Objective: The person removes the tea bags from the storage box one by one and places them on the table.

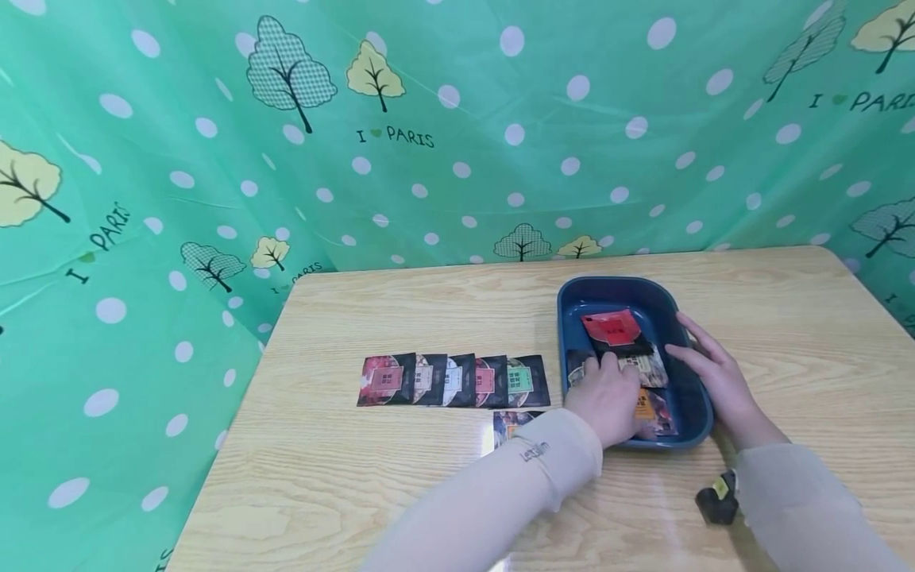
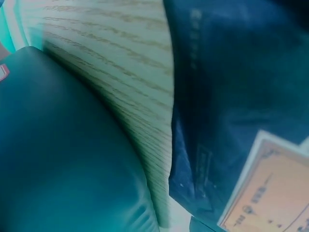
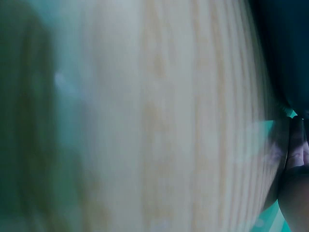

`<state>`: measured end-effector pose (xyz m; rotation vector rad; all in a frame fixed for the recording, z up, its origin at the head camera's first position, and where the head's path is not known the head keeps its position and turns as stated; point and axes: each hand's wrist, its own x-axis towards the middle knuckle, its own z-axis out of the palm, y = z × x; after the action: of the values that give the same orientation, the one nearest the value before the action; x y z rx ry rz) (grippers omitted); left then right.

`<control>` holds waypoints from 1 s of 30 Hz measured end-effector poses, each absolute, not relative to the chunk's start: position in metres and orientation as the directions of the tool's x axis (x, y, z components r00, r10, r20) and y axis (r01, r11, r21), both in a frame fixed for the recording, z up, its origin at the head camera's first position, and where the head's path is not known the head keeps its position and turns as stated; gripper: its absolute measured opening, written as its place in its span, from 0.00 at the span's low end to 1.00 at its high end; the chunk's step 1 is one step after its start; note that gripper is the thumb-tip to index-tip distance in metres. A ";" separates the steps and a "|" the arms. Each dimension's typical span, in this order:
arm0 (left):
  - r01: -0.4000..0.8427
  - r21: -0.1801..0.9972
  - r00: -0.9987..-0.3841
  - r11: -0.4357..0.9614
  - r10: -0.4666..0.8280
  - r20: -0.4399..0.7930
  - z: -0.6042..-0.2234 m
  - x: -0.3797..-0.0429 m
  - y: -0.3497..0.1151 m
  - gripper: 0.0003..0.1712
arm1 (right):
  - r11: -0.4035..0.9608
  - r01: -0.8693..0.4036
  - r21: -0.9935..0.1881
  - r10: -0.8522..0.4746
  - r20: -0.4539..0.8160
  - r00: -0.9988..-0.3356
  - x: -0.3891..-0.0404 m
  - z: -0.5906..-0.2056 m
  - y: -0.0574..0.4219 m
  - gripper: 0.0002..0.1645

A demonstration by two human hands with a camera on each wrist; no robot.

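Packets in tub: we see a red packet [image 1: 616, 327] beyond the left hand [image 1: 608, 403], a pale patterned packet [image 1: 649, 368] and an orange-labelled packet [image 1: 659, 413] to its right, and a dark packet [image 1: 577, 364] at the left of its fingers.
Left hand: it reaches down among these packets with bent fingers; the fingertips are hidden, so we cannot tell whether it holds one.
Tub: dark blue [image 1: 562, 318], it surrounds the left hand's fingers and stands just left of the right hand [image 1: 722, 389].
Right hand: we find it holding the tub's side wall, thumb over the rim and fingers along the outside.
Row of five packets: overlapping [image 1: 460, 381], well to the left of the left hand.
Single packet: partly covered by the left sleeve [image 1: 493, 504], we note it [image 1: 504, 425] left of the left hand.
Black object: small [image 1: 717, 504], beside the right sleeve [image 1: 797, 500], nearer us than the right hand.
Bench: pale wood grain [image 1: 314, 477], beneath everything.
Backdrop: green dotted cloth [image 1: 429, 214], beyond both hands.
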<state>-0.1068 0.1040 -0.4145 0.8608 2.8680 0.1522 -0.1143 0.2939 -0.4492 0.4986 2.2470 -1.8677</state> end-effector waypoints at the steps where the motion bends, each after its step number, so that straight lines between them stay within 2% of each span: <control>1: 0.542 0.138 -0.823 0.829 0.556 -0.114 -0.415 -0.107 0.104 0.37 | 0.159 0.364 -0.918 0.142 -0.343 -0.928 -0.114 -0.449 0.294 0.41; 11: 0.576 0.162 -0.781 0.801 0.598 -0.182 -0.415 -0.111 0.104 0.32 | 0.175 0.360 -0.916 0.151 -0.336 -0.929 -0.115 -0.450 0.295 0.41; 30: 0.644 0.136 -0.726 0.753 0.657 -0.203 -0.417 -0.116 0.104 0.28 | 0.161 0.375 -0.913 0.138 -0.355 -0.925 -0.115 -0.450 0.296 0.41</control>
<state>-0.1157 0.1044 -0.4167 1.0233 2.7136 0.0824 -0.1152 0.2955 -0.4503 0.5025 2.2415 -1.8537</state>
